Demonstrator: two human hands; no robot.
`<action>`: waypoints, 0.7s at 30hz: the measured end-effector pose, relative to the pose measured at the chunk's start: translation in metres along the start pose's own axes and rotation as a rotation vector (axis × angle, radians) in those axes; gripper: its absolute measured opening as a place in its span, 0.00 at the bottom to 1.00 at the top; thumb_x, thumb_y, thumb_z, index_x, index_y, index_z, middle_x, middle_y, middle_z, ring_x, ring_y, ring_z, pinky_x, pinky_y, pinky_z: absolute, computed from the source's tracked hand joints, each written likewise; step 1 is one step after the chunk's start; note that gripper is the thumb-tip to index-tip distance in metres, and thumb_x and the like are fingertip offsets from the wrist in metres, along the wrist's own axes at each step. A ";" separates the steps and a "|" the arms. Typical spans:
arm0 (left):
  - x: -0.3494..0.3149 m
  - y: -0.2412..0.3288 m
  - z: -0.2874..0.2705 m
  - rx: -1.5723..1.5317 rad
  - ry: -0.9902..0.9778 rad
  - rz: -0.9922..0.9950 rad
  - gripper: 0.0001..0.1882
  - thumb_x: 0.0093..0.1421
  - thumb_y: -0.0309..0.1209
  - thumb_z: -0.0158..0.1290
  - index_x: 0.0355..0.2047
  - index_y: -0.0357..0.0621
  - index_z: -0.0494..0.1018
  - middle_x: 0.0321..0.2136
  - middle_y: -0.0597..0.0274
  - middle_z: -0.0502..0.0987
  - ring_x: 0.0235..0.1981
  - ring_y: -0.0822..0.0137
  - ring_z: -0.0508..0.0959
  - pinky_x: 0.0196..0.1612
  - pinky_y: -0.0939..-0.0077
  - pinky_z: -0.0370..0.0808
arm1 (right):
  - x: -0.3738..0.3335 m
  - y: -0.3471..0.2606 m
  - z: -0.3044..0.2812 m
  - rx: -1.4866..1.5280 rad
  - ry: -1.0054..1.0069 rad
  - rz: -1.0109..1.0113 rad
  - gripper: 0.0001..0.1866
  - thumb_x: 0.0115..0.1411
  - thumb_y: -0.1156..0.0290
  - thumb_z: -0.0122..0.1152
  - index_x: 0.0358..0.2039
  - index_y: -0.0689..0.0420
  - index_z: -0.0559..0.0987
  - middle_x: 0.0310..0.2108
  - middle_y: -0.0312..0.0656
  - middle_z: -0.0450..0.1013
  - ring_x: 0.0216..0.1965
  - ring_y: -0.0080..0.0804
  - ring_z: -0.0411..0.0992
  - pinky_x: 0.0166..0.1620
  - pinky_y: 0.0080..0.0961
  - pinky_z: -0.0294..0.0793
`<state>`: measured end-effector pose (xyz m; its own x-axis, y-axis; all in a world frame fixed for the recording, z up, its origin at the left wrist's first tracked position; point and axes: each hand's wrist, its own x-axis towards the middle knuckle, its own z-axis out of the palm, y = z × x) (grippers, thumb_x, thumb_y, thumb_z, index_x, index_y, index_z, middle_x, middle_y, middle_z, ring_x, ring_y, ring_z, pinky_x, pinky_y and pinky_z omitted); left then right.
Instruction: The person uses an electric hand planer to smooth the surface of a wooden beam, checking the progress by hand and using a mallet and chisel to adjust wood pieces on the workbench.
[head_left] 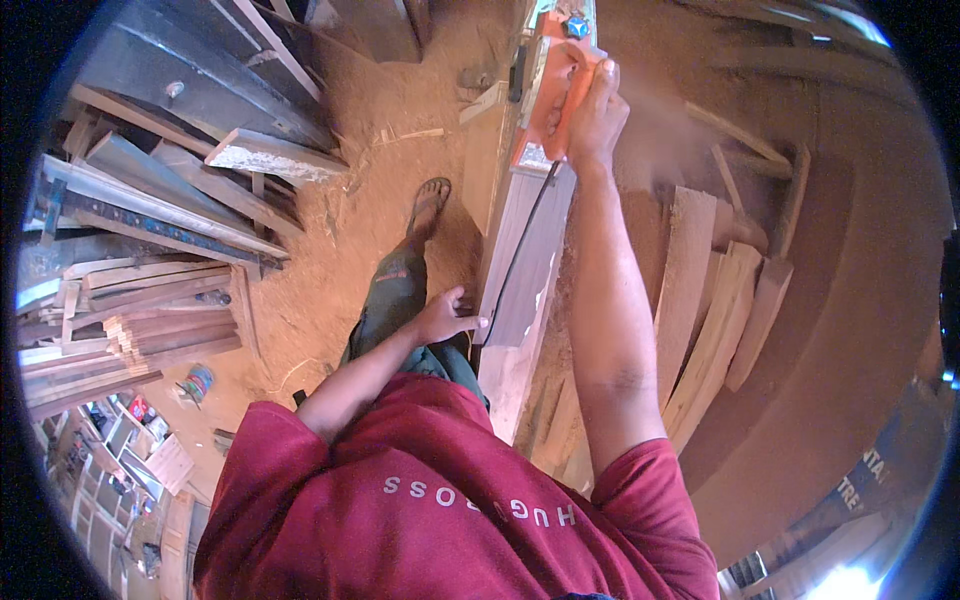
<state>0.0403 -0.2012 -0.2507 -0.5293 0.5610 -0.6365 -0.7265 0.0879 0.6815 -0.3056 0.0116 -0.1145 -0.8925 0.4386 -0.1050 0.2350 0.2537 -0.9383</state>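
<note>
My right hand (pixel 597 118) is closed round the handle of an orange electric planer (pixel 548 105) with a blue front knob. The planer rests on the far part of a long wooden plank (pixel 525 235) that runs away from me. From its rear a black cord (pixel 515 262) trails back along the plank's top. Beside the plank's near left edge is my left hand (pixel 446 316), with thumb and fingers apart. Its thumb tip reaches the edge close to the cord; whether it touches the cord I cannot tell.
Sawdust covers the floor (pixel 300 320). Stacked boards (pixel 170 335) and leaning timber (pixel 250 155) fill the left side. More planks (pixel 710 310) lie to the right of the workpiece. A small can (pixel 197 382) stands at the lower left, near a cluttered shelf.
</note>
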 end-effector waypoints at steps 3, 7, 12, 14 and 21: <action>-0.015 0.079 -0.008 -0.021 -0.029 -0.066 0.38 0.52 0.40 0.68 0.55 0.30 0.64 0.49 0.51 0.75 0.51 0.61 0.76 0.55 0.66 0.74 | 0.031 -0.002 0.019 0.013 -0.028 -0.058 0.32 0.70 0.46 0.41 0.37 0.66 0.80 0.19 0.41 0.72 0.20 0.28 0.71 0.25 0.29 0.71; -0.016 0.096 -0.007 0.062 -0.046 -0.136 0.35 0.54 0.34 0.68 0.55 0.28 0.64 0.52 0.50 0.73 0.53 0.61 0.75 0.58 0.68 0.72 | 0.065 0.005 0.028 -0.132 -0.035 -0.219 0.28 0.71 0.49 0.39 0.42 0.61 0.79 0.26 0.47 0.73 0.28 0.37 0.73 0.30 0.36 0.71; 0.008 -0.007 -0.009 0.034 -0.064 -0.020 0.50 0.53 0.48 0.67 0.61 0.20 0.57 0.54 0.36 0.71 0.57 0.52 0.72 0.59 0.65 0.70 | 0.119 0.008 0.013 -0.498 0.055 -0.440 0.26 0.71 0.49 0.37 0.56 0.55 0.72 0.51 0.57 0.71 0.48 0.57 0.72 0.46 0.47 0.71; 0.010 -0.032 -0.017 -0.069 -0.151 -0.165 0.51 0.58 0.52 0.62 0.65 0.23 0.52 0.60 0.36 0.65 0.61 0.51 0.69 0.62 0.63 0.67 | 0.098 0.010 0.002 -0.251 0.000 -0.316 0.27 0.71 0.47 0.37 0.56 0.55 0.71 0.50 0.57 0.72 0.49 0.56 0.72 0.47 0.45 0.71; -0.004 0.026 -0.061 -0.602 0.012 -0.375 0.46 0.63 0.68 0.38 0.60 0.35 0.62 0.60 0.48 0.67 0.61 0.54 0.67 0.64 0.56 0.61 | -0.217 0.036 -0.070 -0.183 -0.092 -0.045 0.27 0.70 0.52 0.39 0.36 0.64 0.77 0.25 0.54 0.74 0.27 0.45 0.73 0.30 0.42 0.68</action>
<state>-0.0029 -0.2518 -0.2525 -0.1985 0.5730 -0.7952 -0.9749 -0.1992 0.0998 -0.0765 -0.0139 -0.1021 -0.9332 0.3445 -0.1022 0.2529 0.4275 -0.8679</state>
